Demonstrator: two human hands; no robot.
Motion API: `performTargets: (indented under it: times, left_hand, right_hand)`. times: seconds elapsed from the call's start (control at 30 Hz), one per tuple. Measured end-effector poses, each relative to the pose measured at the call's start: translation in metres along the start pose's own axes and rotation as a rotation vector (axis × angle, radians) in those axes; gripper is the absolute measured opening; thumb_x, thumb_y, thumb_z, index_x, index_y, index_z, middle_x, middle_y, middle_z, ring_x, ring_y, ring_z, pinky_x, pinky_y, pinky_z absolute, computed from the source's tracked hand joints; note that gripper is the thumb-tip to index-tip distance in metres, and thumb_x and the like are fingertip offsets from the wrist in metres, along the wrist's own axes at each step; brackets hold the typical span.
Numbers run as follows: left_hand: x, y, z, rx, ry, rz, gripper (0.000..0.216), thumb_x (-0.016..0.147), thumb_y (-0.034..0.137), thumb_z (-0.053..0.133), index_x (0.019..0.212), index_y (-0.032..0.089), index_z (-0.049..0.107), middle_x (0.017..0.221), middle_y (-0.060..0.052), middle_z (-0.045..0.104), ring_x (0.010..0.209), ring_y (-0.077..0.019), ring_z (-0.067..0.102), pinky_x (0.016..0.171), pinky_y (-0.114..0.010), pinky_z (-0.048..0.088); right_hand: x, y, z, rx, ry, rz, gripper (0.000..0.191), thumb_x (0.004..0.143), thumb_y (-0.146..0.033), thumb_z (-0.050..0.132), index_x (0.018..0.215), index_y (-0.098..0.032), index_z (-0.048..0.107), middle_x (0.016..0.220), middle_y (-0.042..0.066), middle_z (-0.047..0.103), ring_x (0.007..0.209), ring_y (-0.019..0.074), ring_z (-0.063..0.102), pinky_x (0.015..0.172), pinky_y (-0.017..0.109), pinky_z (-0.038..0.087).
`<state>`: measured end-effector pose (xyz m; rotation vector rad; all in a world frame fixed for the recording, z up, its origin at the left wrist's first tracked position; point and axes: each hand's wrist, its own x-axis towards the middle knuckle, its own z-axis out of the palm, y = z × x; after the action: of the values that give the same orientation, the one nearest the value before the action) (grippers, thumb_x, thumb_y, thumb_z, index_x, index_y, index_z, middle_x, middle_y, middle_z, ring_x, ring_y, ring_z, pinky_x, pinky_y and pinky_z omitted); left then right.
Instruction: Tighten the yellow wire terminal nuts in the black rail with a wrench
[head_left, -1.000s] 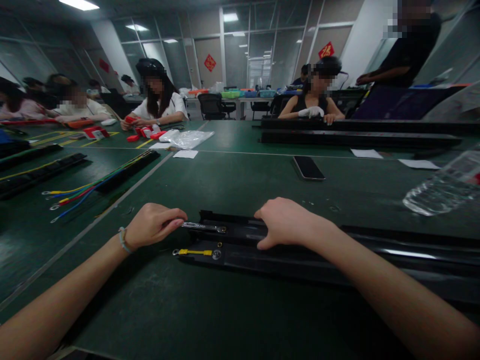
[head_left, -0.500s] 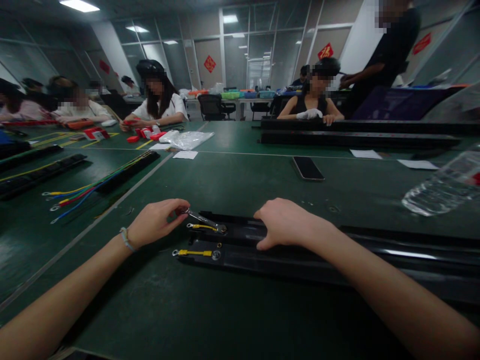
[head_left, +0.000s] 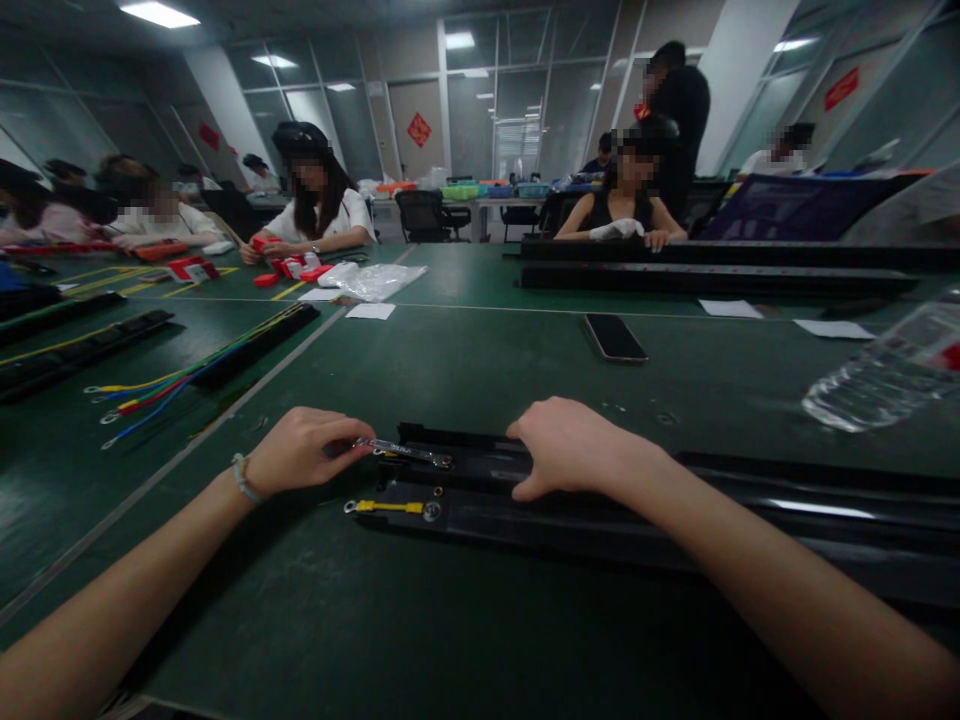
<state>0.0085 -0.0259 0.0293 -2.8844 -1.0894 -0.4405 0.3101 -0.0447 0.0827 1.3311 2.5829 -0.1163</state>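
Dim overall; ceiling lights [head_left: 160,14] far. Glare streak on black rail [head_left: 821,508], near right. Near table [head_left: 480,640] dark, shadowed. Edges stretched, wide-angle; far side soft.

Dark phone [head_left: 616,338] lying flat, clear bottle [head_left: 874,375] at right, crumpled plastic [head_left: 379,281], probably a bag

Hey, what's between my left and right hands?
In the head view, the wrench in your left hand crosses a mostly hidden yellow lead onto the black rail; bare rail runs to your right hand.
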Motion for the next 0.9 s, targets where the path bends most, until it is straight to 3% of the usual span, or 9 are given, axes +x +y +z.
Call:
performTargets:
  times: [0.2,0.43,0.63,0.9]
  left_hand:
    - [0.001,0.003,0.000,-0.023,0.013,-0.007,0.017,0.079,0.030,0.051,0.080,0.018,0.064,0.061,-0.002,0.063,0.051,-0.0121,0.056,0.051,-0.022,0.042]
    - [0.007,0.009,-0.001,-0.226,0.095,-0.279,0.018,0.077,0.032,0.054,0.080,0.015,0.060,0.066,-0.002,0.063,0.055,-0.0131,0.057,0.051,-0.024,0.045]
    - [0.014,0.011,0.004,-0.689,0.227,-0.446,0.011,0.077,0.025,0.055,0.075,0.014,0.055,0.060,-0.002,0.060,0.053,-0.0131,0.057,0.049,-0.024,0.047]
    - [0.016,0.005,0.016,-1.364,0.243,-0.744,0.006,0.076,0.016,0.057,0.070,0.013,0.057,0.062,-0.001,0.059,0.052,-0.0081,0.055,0.046,-0.017,0.046]
  right_hand:
    - [0.000,-0.001,-0.002,0.014,-0.016,-0.001,0.056,0.057,-0.050,0.060,0.099,-0.012,0.063,0.082,0.010,0.065,0.073,0.0222,0.058,0.063,0.034,0.046]
    - [0.001,-0.003,-0.001,-0.005,-0.001,0.014,0.061,0.055,-0.052,0.060,0.101,-0.012,0.062,0.082,0.011,0.065,0.073,0.0231,0.058,0.063,0.035,0.046]
    - [0.001,-0.001,0.000,-0.020,0.006,0.003,0.061,0.055,-0.054,0.060,0.098,-0.012,0.063,0.082,0.011,0.065,0.073,0.0237,0.059,0.063,0.035,0.046]
    - [0.001,-0.001,0.000,-0.001,0.001,0.010,0.064,0.055,-0.054,0.060,0.103,-0.012,0.061,0.085,0.012,0.065,0.076,0.0246,0.058,0.064,0.036,0.047]
